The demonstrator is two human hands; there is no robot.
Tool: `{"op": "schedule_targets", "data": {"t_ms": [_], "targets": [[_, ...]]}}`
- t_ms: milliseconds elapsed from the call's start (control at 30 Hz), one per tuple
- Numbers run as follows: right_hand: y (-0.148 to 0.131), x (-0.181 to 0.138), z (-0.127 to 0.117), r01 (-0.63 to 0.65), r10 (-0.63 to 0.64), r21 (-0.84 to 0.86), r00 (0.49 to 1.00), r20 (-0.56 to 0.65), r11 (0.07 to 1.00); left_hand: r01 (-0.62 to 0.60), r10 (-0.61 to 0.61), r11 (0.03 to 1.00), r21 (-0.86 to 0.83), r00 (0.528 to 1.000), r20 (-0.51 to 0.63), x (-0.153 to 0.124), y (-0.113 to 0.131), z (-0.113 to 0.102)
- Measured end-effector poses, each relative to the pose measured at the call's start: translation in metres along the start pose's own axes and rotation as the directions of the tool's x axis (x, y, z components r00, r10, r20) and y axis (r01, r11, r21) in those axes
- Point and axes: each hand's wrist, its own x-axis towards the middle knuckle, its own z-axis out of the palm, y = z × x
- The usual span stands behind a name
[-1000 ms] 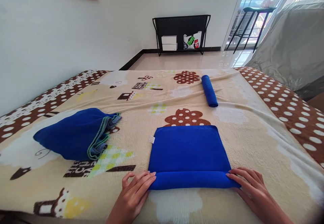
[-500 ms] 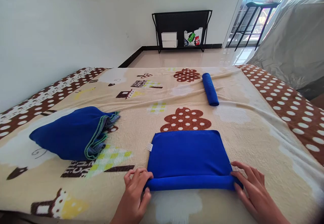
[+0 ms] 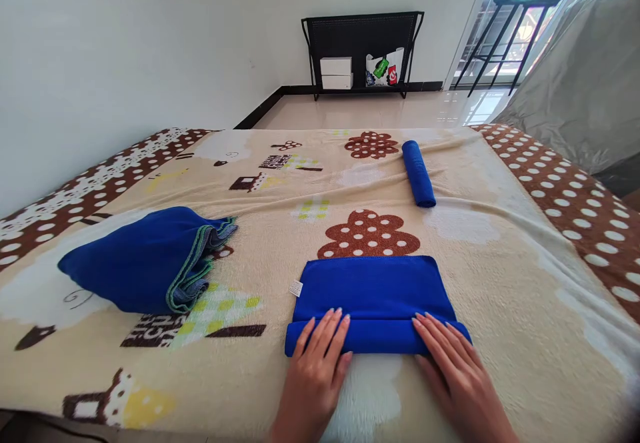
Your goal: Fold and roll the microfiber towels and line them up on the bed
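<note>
A blue towel (image 3: 370,289) lies flat on the patterned blanket (image 3: 280,196), its near edge rolled into a thick band. My left hand (image 3: 317,366) rests palm down on the left half of that roll, fingers stretched out together. My right hand (image 3: 453,369) lies flat on the right half of the roll, fingers also extended. A small white label sticks out at the towel's left edge. Farther away on the blanket lies a fully rolled blue towel (image 3: 419,173).
A loose pile of blue cloths with green trim (image 3: 145,259) sits on the blanket at left. Beyond the bed are a white wall, a glossy floor, a black rack (image 3: 363,49) with boxes, a stool and a grey covered shape (image 3: 575,83) at right.
Both hands moved inward from the towel's ends onto the top of the roll and flattened. The rolled band has grown thicker and the flat part shorter.
</note>
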Motion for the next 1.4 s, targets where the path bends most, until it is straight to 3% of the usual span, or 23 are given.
{"op": "schedule_targets", "data": {"t_ms": [100,200,333,400,500,600,700,767,833,900,1000,1133,1233,1400], "targets": [[0.004,0.0,-0.006,-0.065,0.065,-0.014,0.997,-0.035,0.998,0.068,-0.068,0.997,0.021,0.998,-0.013,-0.003,-0.007,-0.009],[-0.02,0.018,-0.006,-0.042,0.045,0.049,0.997,-0.065,0.998,0.069,-0.077,0.995,-0.075,0.992,-0.103,0.012,0.014,-0.012],[-0.041,0.038,0.001,-0.001,-0.001,0.061,0.999,0.039,0.998,0.007,-0.02,0.986,-0.169,0.997,-0.074,0.026,0.029,-0.005],[-0.03,0.035,0.003,-0.046,0.047,-0.008,0.996,0.079,0.999,0.068,-0.073,0.99,-0.126,0.997,-0.032,0.02,0.016,-0.001],[-0.002,0.02,0.001,-0.142,0.148,-0.11,0.988,0.047,0.984,0.158,-0.158,0.987,-0.017,0.987,0.001,0.004,-0.011,0.0],[0.004,0.013,-0.002,-0.203,0.204,-0.165,0.979,-0.013,0.965,0.215,-0.214,0.976,0.02,0.976,-0.044,0.001,-0.016,-0.003],[-0.02,0.028,-0.002,-0.119,0.122,-0.136,0.993,0.009,0.984,0.164,-0.17,0.984,-0.074,0.981,-0.091,0.021,0.009,-0.004],[-0.037,0.042,0.001,-0.02,0.026,-0.081,0.996,0.083,0.997,0.085,-0.093,0.985,-0.151,0.995,-0.044,0.037,0.026,-0.001],[-0.041,0.051,0.005,-0.002,0.01,-0.064,0.991,0.131,0.998,0.057,-0.053,0.985,-0.164,0.998,0.028,0.046,0.03,0.002],[-0.029,0.048,0.009,-0.095,0.106,-0.11,0.989,0.107,0.989,0.119,-0.113,0.988,-0.099,0.992,0.059,0.043,0.018,0.006],[0.008,0.03,0.009,-0.244,0.254,-0.175,0.966,0.037,0.954,0.264,-0.264,0.964,0.023,0.964,0.019,0.023,-0.018,0.01],[0.042,0.003,-0.004,-0.25,0.251,-0.124,0.968,-0.01,0.96,0.184,-0.183,0.982,0.037,0.982,-0.041,-0.004,-0.051,-0.001],[0.045,-0.01,-0.019,-0.202,0.198,-0.054,0.977,-0.083,0.978,0.104,-0.1,0.994,0.019,0.984,-0.145,-0.017,-0.049,-0.019],[0.042,-0.023,-0.026,0.007,-0.007,-0.02,1.0,-0.01,1.0,0.081,-0.1,0.99,-0.113,0.981,-0.169,-0.024,-0.027,-0.033]]}}
